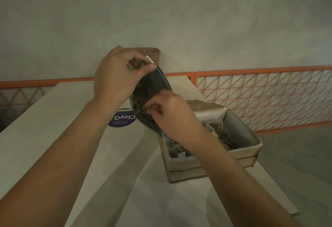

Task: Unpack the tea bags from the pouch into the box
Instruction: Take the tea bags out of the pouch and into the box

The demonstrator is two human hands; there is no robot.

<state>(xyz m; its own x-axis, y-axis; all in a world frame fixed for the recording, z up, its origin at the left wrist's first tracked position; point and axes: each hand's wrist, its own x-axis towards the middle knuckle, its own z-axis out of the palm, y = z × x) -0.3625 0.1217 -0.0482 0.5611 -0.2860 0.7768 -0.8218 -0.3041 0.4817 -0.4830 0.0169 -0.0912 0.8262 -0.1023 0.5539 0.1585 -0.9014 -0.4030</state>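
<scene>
A person's left hand holds a dark pouch up above a pale table, thumb and fingers pinched on the pouch's upper edge so that its mouth gapes toward the camera. On the table beneath the left forearm lies a round purple sticker with white lettering, partly covered by the pouch. Behind the left hand, at the far end of the table, a woven brown basket stands against a grey wall.

The right hand reaches into the pouch's open mouth, its fingers curled among the strings and tea bags inside; the fingertips are blurred, and whether they grip a bag cannot be told. The pouch hangs tilted, its lower end just above the near-left corner of an open box that sits on the table to the right. Tea bags with white strings and paper tags already lie in the box, on both sides of the right wrist. Farther right, an orange lattice railing runs along the wall beyond the table.
</scene>
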